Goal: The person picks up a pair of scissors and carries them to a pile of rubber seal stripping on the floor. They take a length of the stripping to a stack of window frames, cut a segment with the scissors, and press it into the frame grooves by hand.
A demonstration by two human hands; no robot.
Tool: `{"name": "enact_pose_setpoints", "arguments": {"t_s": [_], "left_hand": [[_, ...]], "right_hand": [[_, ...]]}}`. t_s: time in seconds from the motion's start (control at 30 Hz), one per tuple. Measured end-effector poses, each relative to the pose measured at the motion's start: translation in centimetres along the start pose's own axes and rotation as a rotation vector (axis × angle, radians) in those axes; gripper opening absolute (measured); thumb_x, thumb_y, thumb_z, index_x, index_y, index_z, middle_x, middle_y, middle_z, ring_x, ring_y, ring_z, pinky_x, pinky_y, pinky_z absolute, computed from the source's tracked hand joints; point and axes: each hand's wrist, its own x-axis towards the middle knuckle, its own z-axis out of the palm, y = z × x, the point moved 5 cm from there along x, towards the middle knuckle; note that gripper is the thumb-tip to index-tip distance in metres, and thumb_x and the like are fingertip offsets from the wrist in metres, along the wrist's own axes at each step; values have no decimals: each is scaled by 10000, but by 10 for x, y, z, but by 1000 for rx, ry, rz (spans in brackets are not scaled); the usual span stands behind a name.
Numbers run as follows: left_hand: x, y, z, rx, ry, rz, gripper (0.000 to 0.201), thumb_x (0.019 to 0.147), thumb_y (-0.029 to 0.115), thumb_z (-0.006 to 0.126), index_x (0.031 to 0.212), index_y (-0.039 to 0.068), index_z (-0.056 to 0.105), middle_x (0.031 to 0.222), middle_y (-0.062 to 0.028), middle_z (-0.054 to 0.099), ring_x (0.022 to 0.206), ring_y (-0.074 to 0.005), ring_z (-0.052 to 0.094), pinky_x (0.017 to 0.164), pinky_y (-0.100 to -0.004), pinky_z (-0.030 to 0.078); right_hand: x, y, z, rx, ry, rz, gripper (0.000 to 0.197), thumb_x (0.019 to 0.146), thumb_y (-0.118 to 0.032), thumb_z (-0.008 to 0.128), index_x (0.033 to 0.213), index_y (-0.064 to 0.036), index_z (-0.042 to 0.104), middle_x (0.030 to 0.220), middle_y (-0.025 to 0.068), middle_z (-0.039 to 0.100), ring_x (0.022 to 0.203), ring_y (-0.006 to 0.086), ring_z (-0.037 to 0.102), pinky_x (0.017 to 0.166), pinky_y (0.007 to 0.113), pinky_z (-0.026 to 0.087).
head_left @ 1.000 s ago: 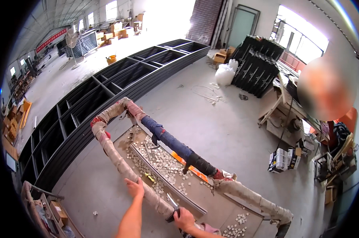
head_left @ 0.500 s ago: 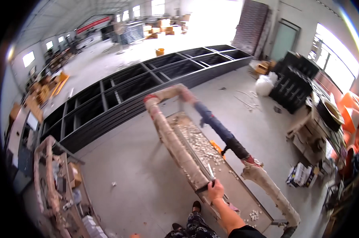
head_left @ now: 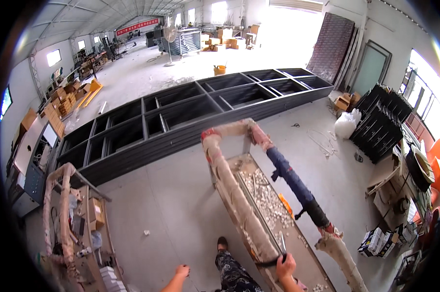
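The right hand [head_left: 286, 266] grips a silver-bladed hand tool [head_left: 283, 242] at the near end of the left rail of the cloth-wrapped frame [head_left: 238, 200]. The left hand [head_left: 182, 270], left of the frame, has curled fingers; its contents cannot be told. Small pale pieces [head_left: 265, 194] lie scattered on the worktop [head_left: 303, 254] below the frame's rails. Stacked black metal frames [head_left: 191, 131] lie beyond it.

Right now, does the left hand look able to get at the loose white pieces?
Probably not directly: the left padded rail stands between the left hand and the white pieces, and the hand is off over the floor.
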Motion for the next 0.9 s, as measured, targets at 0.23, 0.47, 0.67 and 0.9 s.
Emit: {"name": "enact_pose_setpoints", "arguments": {"t_s": [0.23,0.47,0.67,0.9], "left_hand": [[38,267,44,75,-220,305,274,842,286,589,988,61,643,801,-26,638,721,-146,592,627,-323,503],[117,335,-109,-172,75,307,233,875,230,582,1020,51,619,842,-62,668,736,-171,649,567,-299,501],[221,145,-236,-463,248,-256,285,869,198,518,1099,41,580,905,-158,663,762,-293,658,694,-472,536],[246,245,-261,83,142,-395,236,839,220,529,943,31,625,840,-155,652,720,-260,636,670,-433,521]], "right_hand": [[15,-25,-9,-201,-117,60,185,820,-260,602,840,-76,612,805,144,619,747,332,606,662,413,502],[143,-109,47,-78,-298,-76,193,774,-244,649,778,-68,568,769,140,596,716,338,583,647,429,487],[306,-273,180,291,-115,-419,223,686,-226,683,660,-99,502,622,83,524,568,283,551,481,399,429],[383,-520,319,469,-180,-485,185,774,-217,675,825,-65,582,691,89,571,637,288,584,584,375,469]]}}
